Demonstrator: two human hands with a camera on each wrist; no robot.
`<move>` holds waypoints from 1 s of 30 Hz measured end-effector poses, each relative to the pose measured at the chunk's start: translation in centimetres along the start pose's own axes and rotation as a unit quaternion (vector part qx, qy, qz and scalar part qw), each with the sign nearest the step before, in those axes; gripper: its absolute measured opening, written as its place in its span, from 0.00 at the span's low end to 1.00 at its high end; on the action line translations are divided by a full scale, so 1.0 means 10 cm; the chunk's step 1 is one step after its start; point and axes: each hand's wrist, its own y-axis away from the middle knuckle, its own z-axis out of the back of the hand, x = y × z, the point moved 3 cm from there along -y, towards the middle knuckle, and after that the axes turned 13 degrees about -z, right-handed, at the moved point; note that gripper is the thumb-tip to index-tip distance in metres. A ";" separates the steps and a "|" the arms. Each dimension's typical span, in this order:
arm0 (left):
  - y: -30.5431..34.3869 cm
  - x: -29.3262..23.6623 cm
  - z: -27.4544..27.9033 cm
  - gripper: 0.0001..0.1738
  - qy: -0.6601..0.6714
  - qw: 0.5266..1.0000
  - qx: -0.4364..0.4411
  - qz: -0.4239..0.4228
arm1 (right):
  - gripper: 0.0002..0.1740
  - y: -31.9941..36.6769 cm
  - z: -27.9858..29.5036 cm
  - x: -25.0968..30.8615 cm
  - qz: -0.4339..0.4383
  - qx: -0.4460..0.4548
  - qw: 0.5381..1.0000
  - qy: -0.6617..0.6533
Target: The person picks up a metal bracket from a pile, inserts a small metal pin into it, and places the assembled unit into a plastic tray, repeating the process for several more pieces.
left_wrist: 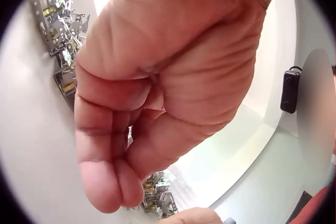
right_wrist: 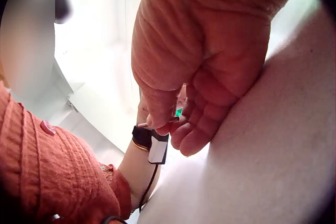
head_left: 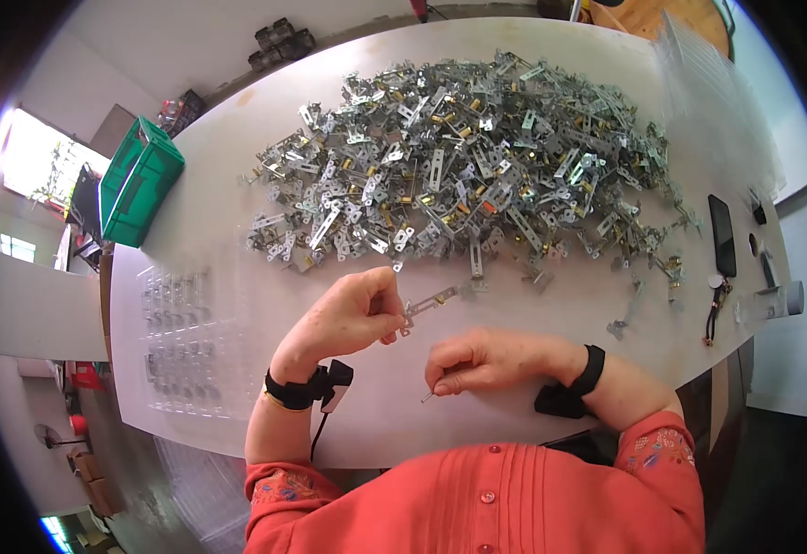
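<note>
In the head view, my left hand (head_left: 359,309) pinches one end of a slotted metal bracket (head_left: 434,302), which sticks out to the right in front of the heap. My right hand (head_left: 484,360) is lower and to the right, over the near part of the white table. Between its thumb and forefinger it pinches a thin metal pin (head_left: 426,398); the pin's ends (right_wrist: 143,125) also show in the right wrist view. The left wrist view shows the curled fingers (left_wrist: 100,182) of my left hand from the palm side, with the bracket mostly hidden behind them.
A large heap of metal brackets (head_left: 459,175) covers the table's far middle, with some loose brackets (head_left: 632,309) nearer. Clear plastic trays (head_left: 182,342) lie at left, below a green crate (head_left: 142,180). At right are a phone (head_left: 722,235) and clear plastic sheets (head_left: 712,111).
</note>
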 end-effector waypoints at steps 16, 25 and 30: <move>-0.26 -0.02 -0.35 0.18 -0.310 0.942 0.000 -0.128 | 0.08 0.00 0.01 0.04 0.022 0.001 1.000 0.005; -0.36 0.15 -0.48 0.17 -0.356 0.924 -0.005 -0.137 | 0.09 0.01 0.03 0.07 0.010 0.015 1.000 0.014; -0.28 0.10 -0.42 0.15 -0.048 0.990 -0.074 -0.106 | 0.10 0.01 0.01 0.07 -0.016 0.020 1.000 0.002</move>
